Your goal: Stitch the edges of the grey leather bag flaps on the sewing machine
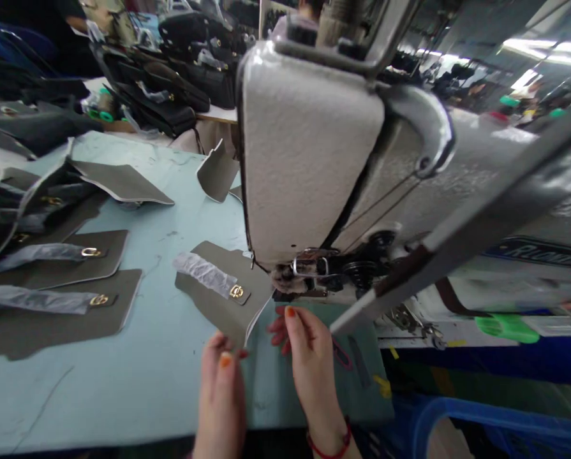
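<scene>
A grey leather panel [215,299] with a gold clasp [236,292] and a plastic-wrapped strap [203,273] lies on the pale blue table [136,376], its right edge under the head of a sewing machine [309,153]. My left hand [222,395] pinches the panel's near corner, fingers closed on it. My right hand [309,363] rests just right of that corner below the needle area [304,271], fingertips curled against the panel's lifted edge.
Several more grey panels with gold clasps [58,280] are stacked at the left of the table. Another loose panel [122,182] lies farther back. Black bags [170,83] pile up behind. A blue bin [496,427] stands at the lower right.
</scene>
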Demonstrator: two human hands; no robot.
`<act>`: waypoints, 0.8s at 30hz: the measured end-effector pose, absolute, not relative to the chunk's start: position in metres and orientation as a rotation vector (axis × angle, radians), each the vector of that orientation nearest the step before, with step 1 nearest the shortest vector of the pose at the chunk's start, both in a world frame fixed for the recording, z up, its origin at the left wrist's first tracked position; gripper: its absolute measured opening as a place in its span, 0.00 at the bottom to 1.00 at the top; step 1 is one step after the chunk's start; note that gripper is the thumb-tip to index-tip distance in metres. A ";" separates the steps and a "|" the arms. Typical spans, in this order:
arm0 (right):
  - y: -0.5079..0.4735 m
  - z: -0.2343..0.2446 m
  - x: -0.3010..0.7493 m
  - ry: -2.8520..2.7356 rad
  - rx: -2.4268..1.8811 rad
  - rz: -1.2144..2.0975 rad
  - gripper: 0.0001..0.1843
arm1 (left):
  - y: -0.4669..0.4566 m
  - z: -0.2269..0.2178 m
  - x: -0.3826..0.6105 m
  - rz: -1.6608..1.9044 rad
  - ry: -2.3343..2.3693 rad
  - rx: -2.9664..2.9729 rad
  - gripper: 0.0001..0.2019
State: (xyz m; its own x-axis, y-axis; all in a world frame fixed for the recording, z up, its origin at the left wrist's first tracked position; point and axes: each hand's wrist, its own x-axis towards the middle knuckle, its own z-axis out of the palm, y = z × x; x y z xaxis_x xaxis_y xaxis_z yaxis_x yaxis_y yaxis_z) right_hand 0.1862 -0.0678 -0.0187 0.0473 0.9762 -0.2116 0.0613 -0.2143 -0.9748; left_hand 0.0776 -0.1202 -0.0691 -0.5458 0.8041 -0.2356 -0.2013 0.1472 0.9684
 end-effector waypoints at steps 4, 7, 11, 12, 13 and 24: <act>-0.060 -0.012 0.170 -1.217 -1.459 1.214 0.25 | -0.106 -0.078 -0.014 1.424 1.786 1.420 0.20; -0.052 -0.008 0.153 -1.305 -1.465 1.120 0.26 | -0.042 -0.066 -0.060 0.973 1.424 2.273 0.27; -0.049 -0.010 0.146 -1.244 -1.460 1.154 0.24 | 0.019 -0.037 -0.063 0.618 0.992 2.688 0.37; -0.049 -0.010 0.148 -1.227 -1.440 1.190 0.24 | 0.022 -0.029 -0.059 0.562 0.950 2.745 0.36; -0.050 -0.011 0.150 -1.214 -1.422 1.223 0.24 | 0.022 -0.022 -0.056 0.521 0.940 2.788 0.35; -0.041 -0.017 0.168 -1.217 -1.441 1.294 0.22 | -0.007 0.020 -0.027 0.478 1.235 2.817 0.26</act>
